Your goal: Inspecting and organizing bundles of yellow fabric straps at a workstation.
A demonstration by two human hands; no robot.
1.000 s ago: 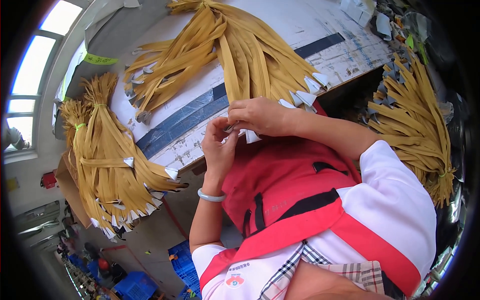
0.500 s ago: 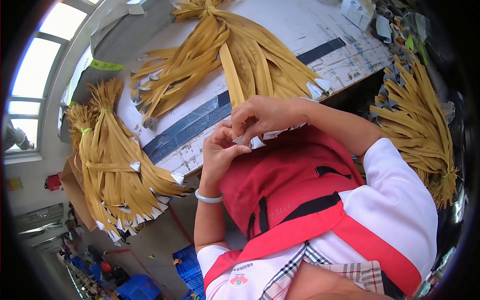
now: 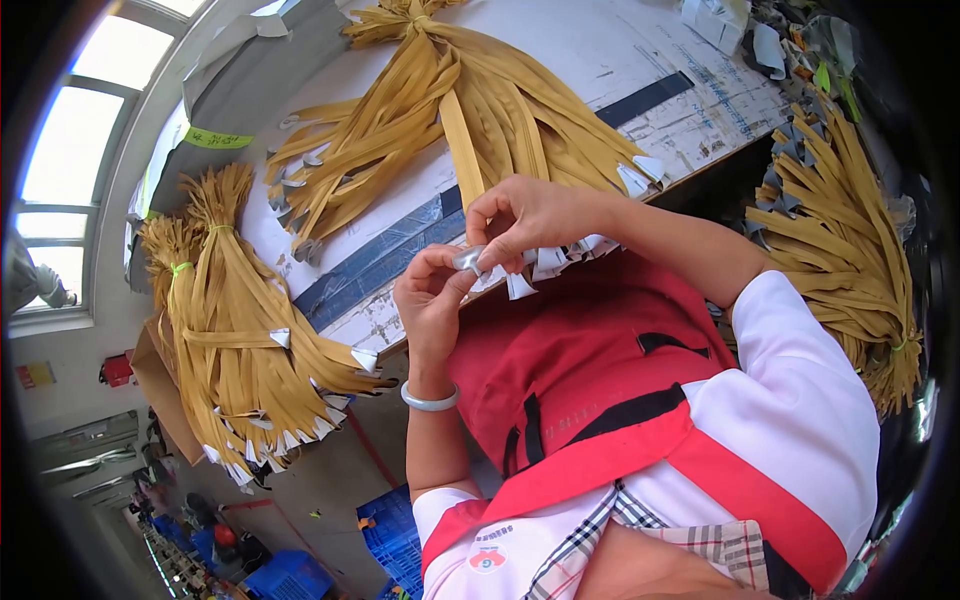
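A large bundle of flat tan strips (image 3: pixel 510 120), tied at its far end, lies across the white worktable, its near ends reaching my hands. Many strips end in white or grey tabs. My left hand (image 3: pixel 432 300), a pale bangle on its wrist, is closed, pinching a shiny grey tab (image 3: pixel 467 259) between thumb and fingers. From the right, my right hand (image 3: pixel 535 222) meets it with bent fingers, thumb and fingertips closed at the same tab. Just below the right fingers hangs a white tab (image 3: pixel 520 286). My fingers partly cover the strip behind the grey tab.
More tied strips (image 3: pixel 235 330) hang over the table's left end, and another bundle (image 3: pixel 840 250) lies at the right. Dark tape (image 3: pixel 380 255) runs along the worktable (image 3: pixel 700 120). Blue crates (image 3: pixel 392 540) stand on the floor below. My red apron (image 3: pixel 590 360) lies close under my hands.
The grey tab now shows between my fingertips, where a pale tab was pinched before. My right hand has shifted slightly up, and my left has moved a little left.
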